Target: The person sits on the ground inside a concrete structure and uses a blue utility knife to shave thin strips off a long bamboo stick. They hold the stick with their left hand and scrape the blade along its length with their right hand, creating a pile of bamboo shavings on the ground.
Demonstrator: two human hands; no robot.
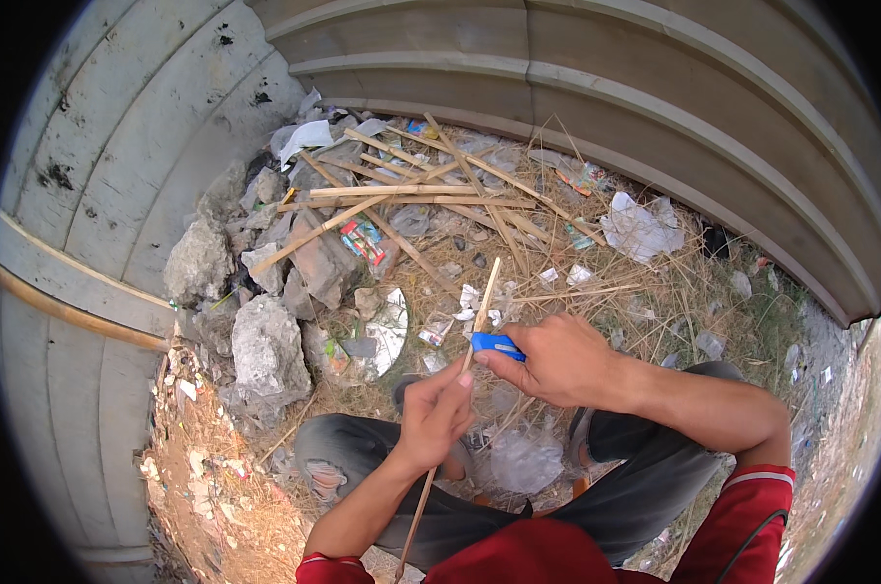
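A long thin bamboo strip [486,300] slants upward in front of me, its lower end down between my legs. My left hand [434,413] is closed round it at about the middle, thumb lying along it. Just above that, my right hand [563,360] grips a blue utility knife [498,346], whose front end meets the strip; the blade itself is too small to make out. Beyond my hands, several more bamboo strips [411,191] lie crossed in a loose pile on the ground.
Grey rocks [269,346] are heaped at the left beside a pale metal wall [119,127]. A brown corrugated panel [635,68] closes off the far side. Crumpled white paper [641,228], a clear plastic bag [526,459] and dry grass litter the ground. My bent legs [348,453] flank the work.
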